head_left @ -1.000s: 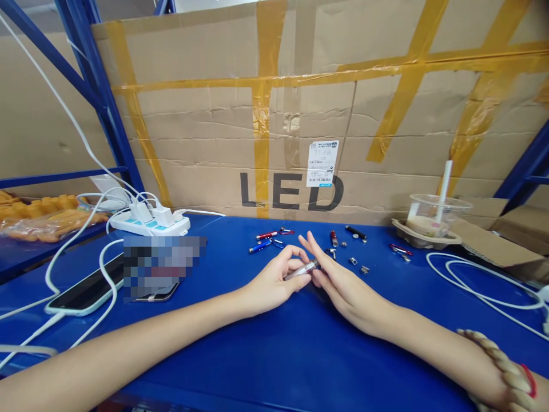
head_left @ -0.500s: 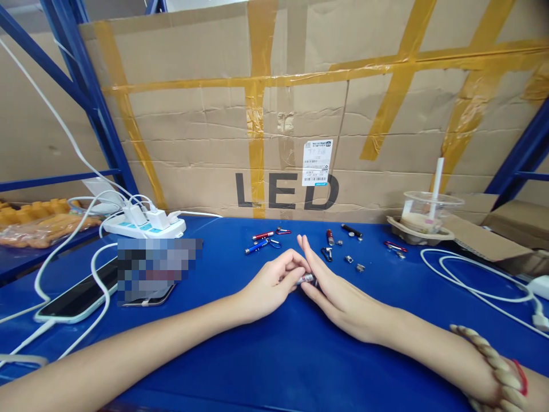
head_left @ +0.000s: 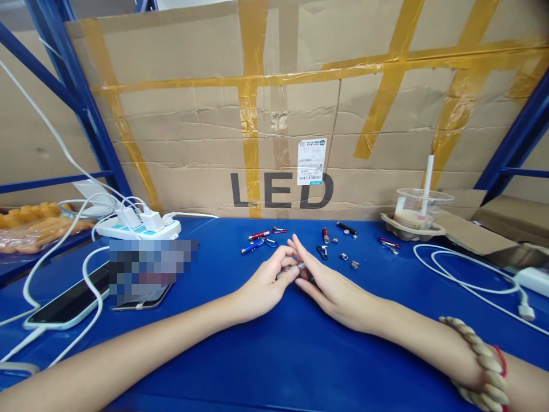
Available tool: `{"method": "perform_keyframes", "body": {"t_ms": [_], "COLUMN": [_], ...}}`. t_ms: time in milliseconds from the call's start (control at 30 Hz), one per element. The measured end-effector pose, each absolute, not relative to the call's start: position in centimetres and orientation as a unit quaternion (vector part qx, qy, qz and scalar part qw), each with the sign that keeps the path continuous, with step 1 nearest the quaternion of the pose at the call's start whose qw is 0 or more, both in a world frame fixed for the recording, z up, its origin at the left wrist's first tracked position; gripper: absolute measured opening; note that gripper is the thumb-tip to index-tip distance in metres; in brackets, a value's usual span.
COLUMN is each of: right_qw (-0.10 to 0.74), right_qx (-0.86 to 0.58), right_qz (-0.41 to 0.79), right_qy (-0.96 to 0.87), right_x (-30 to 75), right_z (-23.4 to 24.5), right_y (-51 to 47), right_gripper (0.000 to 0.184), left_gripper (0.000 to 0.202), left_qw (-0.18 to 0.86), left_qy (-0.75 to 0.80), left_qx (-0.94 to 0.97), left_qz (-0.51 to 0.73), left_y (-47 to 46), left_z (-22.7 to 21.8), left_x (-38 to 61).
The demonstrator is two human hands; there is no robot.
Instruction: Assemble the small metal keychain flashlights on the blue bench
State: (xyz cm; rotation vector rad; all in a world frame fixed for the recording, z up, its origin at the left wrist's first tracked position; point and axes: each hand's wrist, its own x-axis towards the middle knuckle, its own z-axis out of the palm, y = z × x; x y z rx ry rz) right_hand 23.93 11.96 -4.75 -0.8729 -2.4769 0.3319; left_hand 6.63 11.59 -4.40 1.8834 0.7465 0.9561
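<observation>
My left hand (head_left: 266, 283) is closed, with thumb and fingers pinching a small silvery cylinder (head_left: 292, 270) with fine print on it. Its far end is hidden by my right hand (head_left: 341, 289), which is held with straight fingers, thumb apart, the palm side against that end. Something dark shows between the right thumb and palm, too hidden to make out. Just beyond the hands lie a red mini flashlight (head_left: 258, 236), a blue one (head_left: 252, 247), a short red tube (head_left: 325, 235) and a black tube (head_left: 346, 229). A dark carabiner clip (head_left: 322, 252) and small metal parts (head_left: 354, 264) lie near my right fingertips.
Phones (head_left: 71, 297) and a white power strip (head_left: 137, 228) with cables stand at left. On the right are a plastic cup (head_left: 422, 209) with a straw, a coiled white cable (head_left: 465, 273) and an open carton (head_left: 514, 220). A large cardboard box (head_left: 193, 143) closes off the back.
The camera view has shifted slightly. The silvery cylinder now shows more of its length between my hands and lies at a slightly different angle. Both hands keep nearly the same pose.
</observation>
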Motion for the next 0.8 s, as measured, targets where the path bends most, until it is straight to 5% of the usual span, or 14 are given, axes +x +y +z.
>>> {"method": "perform_keyframes", "body": {"t_ms": [233,467,800], "right_qw": [0.238,0.206,0.218], "right_qx": [-0.373,-0.395,-0.375], "right_qz": [0.006,0.075,0.087], "right_qy": [-0.897,-0.892,-0.897], "right_x": [25.1,25.7,25.4], "right_z": [-3.2,-2.9,-3.7], "right_y": [12.9,13.4,13.6], "right_gripper": [0.064,0.028,0.03], "left_gripper": [0.017,0.022,0.018], "left_qw": [0.415,0.38,0.385], "left_qy": [0.362,0.416,0.411], "left_qx": [0.709,0.711,0.712], "left_qz": [0.441,0.42,0.419], "left_y": [11.6,11.3,11.4], "left_z": [-4.0,-3.5,-3.7], "left_x": [6.5,6.7,6.5]}}
